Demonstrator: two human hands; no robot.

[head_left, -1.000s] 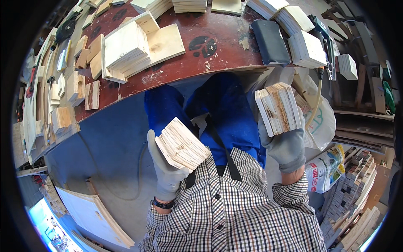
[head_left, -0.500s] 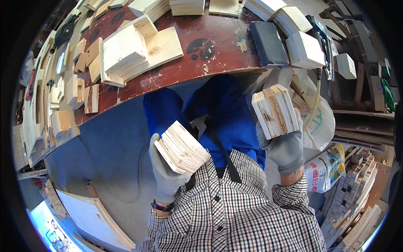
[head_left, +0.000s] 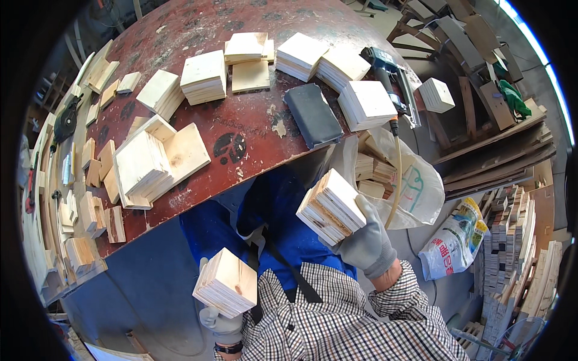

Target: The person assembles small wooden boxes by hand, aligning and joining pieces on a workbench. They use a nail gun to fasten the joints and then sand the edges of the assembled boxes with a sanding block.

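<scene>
A stack of square plywood pieces [head_left: 226, 283] rests in my left hand [head_left: 220, 325], whose grey-gloved fingers are closed around it from below and the far left side. Its top square face is turned up toward me. My right hand [head_left: 372, 243], gloved the same way, grips a second plywood stack [head_left: 331, 207] from its right side. That stack is tilted, with its layered edges facing me. Both stacks are held apart from each other over my lap, the right one closer to the table edge. The fingers under each stack are partly hidden.
The red table [head_left: 198, 132] carries several plywood stacks [head_left: 203, 77], a box-like wooden assembly [head_left: 150, 162], a dark block [head_left: 312, 114] and a nail gun [head_left: 385, 72] with a hose. A white sack [head_left: 421, 192] with wood pieces stands right of my knees; wood strips [head_left: 512, 240] lie beyond.
The view has shifted, showing more of the table. The left stack has turned so its square face shows. The right stack has tilted and come closer to the left one.
</scene>
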